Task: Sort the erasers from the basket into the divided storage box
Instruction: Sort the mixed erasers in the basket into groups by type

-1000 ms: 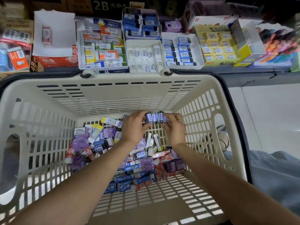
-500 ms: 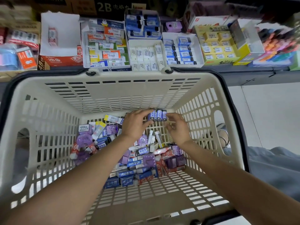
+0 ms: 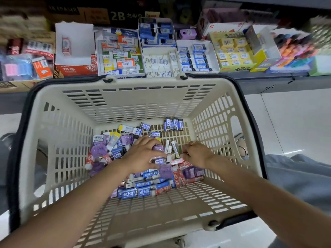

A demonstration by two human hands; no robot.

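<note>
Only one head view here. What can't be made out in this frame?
- Head view: left hand covers whatever its fingers touch in the eraser pile.
- Right hand: grip unclear, fingers curl away.
- Shelf boxes at upper right: motion-blurred.
- Basket near rim: hidden by forearms.

Both hands [image 3: 143,154] [image 3: 197,154] down among erasers [image 3: 143,185] in basket [image 3: 139,97].

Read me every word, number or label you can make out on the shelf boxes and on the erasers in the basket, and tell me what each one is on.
"2B": dark cardboard carton at the shelf back.
"ERASER": brown cardboard carton at far left.
"2B": red and white open box.
"32pcs": white and blue display box.
"2B": yellow display box, front edge.
Price stickers on shelf erasers and wrappers of loose erasers in the cream plastic basket: too small or blurred.
</note>
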